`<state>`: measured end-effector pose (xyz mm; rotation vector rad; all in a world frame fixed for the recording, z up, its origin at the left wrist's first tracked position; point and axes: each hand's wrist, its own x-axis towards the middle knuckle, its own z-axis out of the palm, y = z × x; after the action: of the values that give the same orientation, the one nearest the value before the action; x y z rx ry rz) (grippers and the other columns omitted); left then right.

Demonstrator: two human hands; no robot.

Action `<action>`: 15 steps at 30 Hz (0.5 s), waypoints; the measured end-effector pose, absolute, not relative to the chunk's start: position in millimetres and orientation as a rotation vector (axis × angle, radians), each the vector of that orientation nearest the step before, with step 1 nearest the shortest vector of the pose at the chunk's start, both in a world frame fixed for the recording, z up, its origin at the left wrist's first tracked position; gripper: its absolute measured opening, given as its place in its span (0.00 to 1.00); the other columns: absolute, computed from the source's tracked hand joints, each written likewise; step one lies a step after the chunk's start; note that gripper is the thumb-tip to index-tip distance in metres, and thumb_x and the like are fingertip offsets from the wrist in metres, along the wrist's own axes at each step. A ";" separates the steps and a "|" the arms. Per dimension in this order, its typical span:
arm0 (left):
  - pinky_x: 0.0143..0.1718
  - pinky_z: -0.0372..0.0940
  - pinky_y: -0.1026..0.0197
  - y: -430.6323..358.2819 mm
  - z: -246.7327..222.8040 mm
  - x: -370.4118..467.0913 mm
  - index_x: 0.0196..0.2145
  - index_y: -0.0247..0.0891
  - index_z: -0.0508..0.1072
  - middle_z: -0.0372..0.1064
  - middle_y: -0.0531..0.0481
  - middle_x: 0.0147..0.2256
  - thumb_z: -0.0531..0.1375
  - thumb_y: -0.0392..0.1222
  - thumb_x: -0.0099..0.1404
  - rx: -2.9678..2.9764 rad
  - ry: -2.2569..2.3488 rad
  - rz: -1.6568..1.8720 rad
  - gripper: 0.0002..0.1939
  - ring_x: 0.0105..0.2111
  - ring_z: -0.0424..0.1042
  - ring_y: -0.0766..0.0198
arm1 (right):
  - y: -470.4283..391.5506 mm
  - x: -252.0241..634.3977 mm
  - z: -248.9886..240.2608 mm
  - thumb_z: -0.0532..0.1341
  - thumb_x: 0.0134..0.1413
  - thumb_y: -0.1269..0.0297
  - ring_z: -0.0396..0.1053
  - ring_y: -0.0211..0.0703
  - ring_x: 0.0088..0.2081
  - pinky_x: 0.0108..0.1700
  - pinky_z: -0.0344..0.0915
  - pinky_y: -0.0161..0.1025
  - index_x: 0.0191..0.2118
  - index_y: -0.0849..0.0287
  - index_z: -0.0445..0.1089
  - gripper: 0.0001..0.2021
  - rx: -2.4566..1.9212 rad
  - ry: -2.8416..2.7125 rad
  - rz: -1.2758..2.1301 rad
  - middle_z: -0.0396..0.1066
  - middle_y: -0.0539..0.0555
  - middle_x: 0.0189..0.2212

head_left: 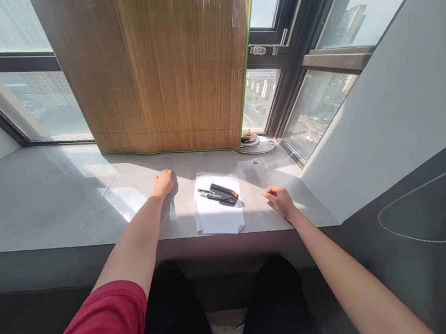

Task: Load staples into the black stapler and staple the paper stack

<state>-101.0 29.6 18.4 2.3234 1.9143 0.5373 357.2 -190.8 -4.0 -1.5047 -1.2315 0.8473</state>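
Observation:
White paper sheets (pixel 219 220) lie on the grey window sill (pixel 67 211), a bottom corner slightly curled. On them rest a black cutter with an orange end (pixel 223 191) and dark pens (pixel 215 197) side by side. My left hand (pixel 163 183) is on the sill to the left of the paper, its fingers curled in and nothing visible in them. To the right of the paper, my right hand (pixel 280 201) is closed, thumb and fingers together; whether anything small is between them cannot be made out.
A bamboo blind (pixel 159 71) hangs down to the back of the sill. Stacked plates (pixel 257 144) stand at the back right by the window. A small dark item (pixel 255 162) lies right of the paper. A white cord (pixel 436 241) hangs at far right.

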 end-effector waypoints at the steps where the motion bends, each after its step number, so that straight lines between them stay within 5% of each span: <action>1: 0.64 0.62 0.42 27.0 17.9 -101.4 0.58 0.35 0.75 0.72 0.33 0.60 0.48 0.25 0.68 2.327 1.908 0.548 0.27 0.62 0.68 0.45 | -190.4 357.4 -4.7 0.68 0.50 0.43 0.52 0.37 0.25 0.25 0.53 0.35 0.26 0.55 0.65 0.21 -1.498 -1.228 0.848 0.56 0.45 0.21; 5: 0.58 0.66 0.51 5.7 18.6 -100.0 0.53 0.37 0.80 0.75 0.38 0.56 0.48 0.25 0.68 2.328 1.893 0.612 0.26 0.58 0.70 0.48 | -188.0 358.6 -7.1 0.68 0.49 0.43 0.54 0.37 0.25 0.26 0.54 0.35 0.26 0.56 0.66 0.21 -1.494 -1.253 0.809 0.57 0.45 0.21; 15: 0.50 0.68 0.52 -95.4 7.6 -90.8 0.49 0.40 0.80 0.75 0.40 0.46 0.55 0.34 0.75 2.395 1.776 0.884 0.14 0.48 0.73 0.49 | -191.7 350.7 -3.7 0.67 0.50 0.48 0.56 0.39 0.28 0.30 0.57 0.36 0.24 0.56 0.66 0.18 -1.518 -1.356 0.749 0.60 0.47 0.22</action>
<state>-90.8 -95.4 7.6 2.3949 1.7764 0.8839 350.7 -191.7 -3.7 -1.5184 -1.3556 0.7494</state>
